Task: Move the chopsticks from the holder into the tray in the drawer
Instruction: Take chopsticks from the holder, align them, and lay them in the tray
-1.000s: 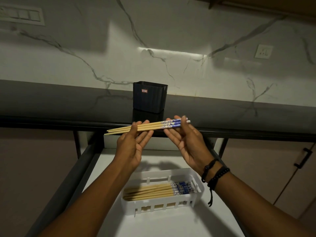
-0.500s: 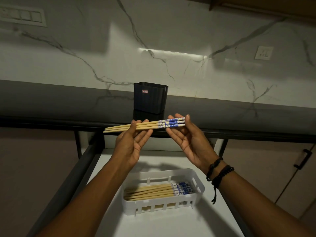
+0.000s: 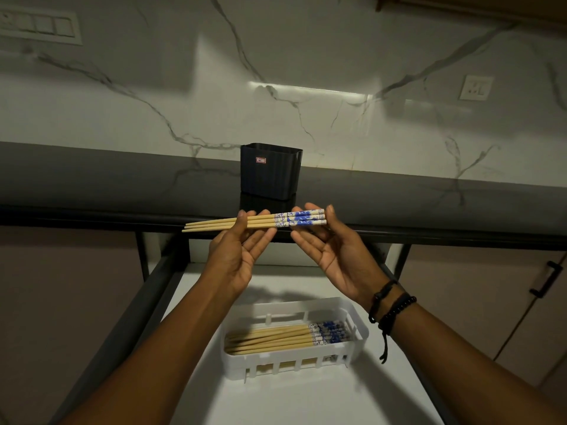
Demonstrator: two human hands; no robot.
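Observation:
Three wooden chopsticks point(image 3: 285, 220) with blue-and-white patterned ends lie level across my two hands, above the open drawer and just in front of the counter edge. My left hand point(image 3: 236, 253) pinches their plain middle part, thumb in front and fingers behind. My right hand point(image 3: 331, 256) holds the patterned ends on its fingertips, with the thumb at the tips. The dark holder point(image 3: 270, 171) stands on the counter behind, with no chopsticks showing above its rim. Below, the white tray point(image 3: 357, 322) in the drawer holds several chopsticks point(image 3: 276, 340) laid the same way.
The drawer's white floor point(image 3: 276, 400) stretches around the tray, with dark side rails point(image 3: 122, 317) to the left. The black counter edge point(image 3: 92, 214) runs across just behind my hands. A cabinet door with a black handle point(image 3: 546, 280) is at the right.
The chopsticks have slid a little to the left between my hands. My right thumb now sits at their patterned ends, which line up evenly.

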